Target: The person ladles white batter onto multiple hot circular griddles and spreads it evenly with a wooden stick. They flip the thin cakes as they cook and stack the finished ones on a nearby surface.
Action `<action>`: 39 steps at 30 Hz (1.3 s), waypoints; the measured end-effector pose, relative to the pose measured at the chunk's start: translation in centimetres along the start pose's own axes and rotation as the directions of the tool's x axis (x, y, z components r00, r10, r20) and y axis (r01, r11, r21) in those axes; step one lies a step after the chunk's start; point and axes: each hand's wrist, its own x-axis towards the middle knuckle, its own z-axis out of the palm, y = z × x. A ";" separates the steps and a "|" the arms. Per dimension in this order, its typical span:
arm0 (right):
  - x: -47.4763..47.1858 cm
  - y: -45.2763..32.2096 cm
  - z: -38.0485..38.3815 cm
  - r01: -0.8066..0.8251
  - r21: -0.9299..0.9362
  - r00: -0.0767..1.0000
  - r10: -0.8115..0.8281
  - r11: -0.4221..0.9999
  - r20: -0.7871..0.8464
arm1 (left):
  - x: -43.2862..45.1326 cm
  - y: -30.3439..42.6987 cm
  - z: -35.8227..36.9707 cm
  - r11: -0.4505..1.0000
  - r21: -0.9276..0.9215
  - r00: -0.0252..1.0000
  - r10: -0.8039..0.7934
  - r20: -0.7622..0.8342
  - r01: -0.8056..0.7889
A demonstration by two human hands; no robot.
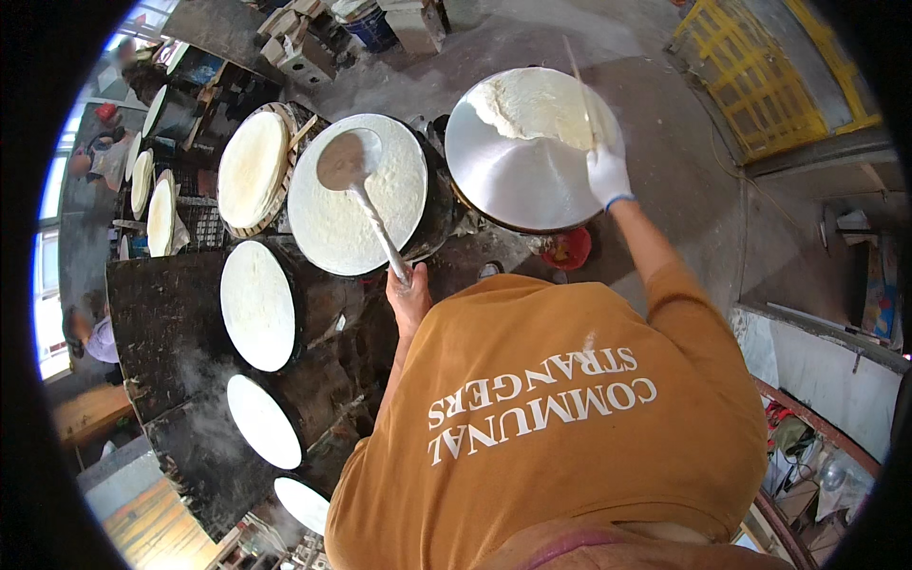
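Note:
In the head view my left hand (pixel 408 296) grips the handle of a large metal ladle (pixel 372 222). The ladle's wide round bowl lies over a big round vessel of pale, bubbly batter (pixel 313 226). My right hand (pixel 608 173) wears a white glove with a blue cuff and holds a thin stick-like spreader (pixel 586 100), partly blurred. That hand is over the right side of a round metal griddle (pixel 513 174). Pale batter (pixel 527 107) covers the griddle's far part, while its near part shows bare shiny metal.
Thin round flatbreads (pixel 251 171) are stacked on a woven tray (pixel 283 128) at left. White round surfaces (pixel 258 306) line the dark worktop (pixel 167 313), with steam nearby. A red bucket (pixel 573 249) stands below the griddle. Other people (pixel 100 338) are at far left.

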 end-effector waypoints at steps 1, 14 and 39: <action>0.5 0.4 -0.2 0.074 0.002 0.995 -0.074 0.997 0.061 | -0.2 0.5 0.1 1.000 -0.013 1.000 -0.016 -0.006 0.016; 1.4 1.7 1.1 0.215 -0.068 0.970 -0.204 0.974 0.135 | -2.2 1.1 0.1 0.999 0.029 0.998 0.029 -0.059 -0.028; -4.8 4.5 -4.2 0.632 0.022 0.678 -0.566 0.775 0.469 | -4.9 2.8 0.8 0.993 0.111 0.980 -0.013 -0.196 0.035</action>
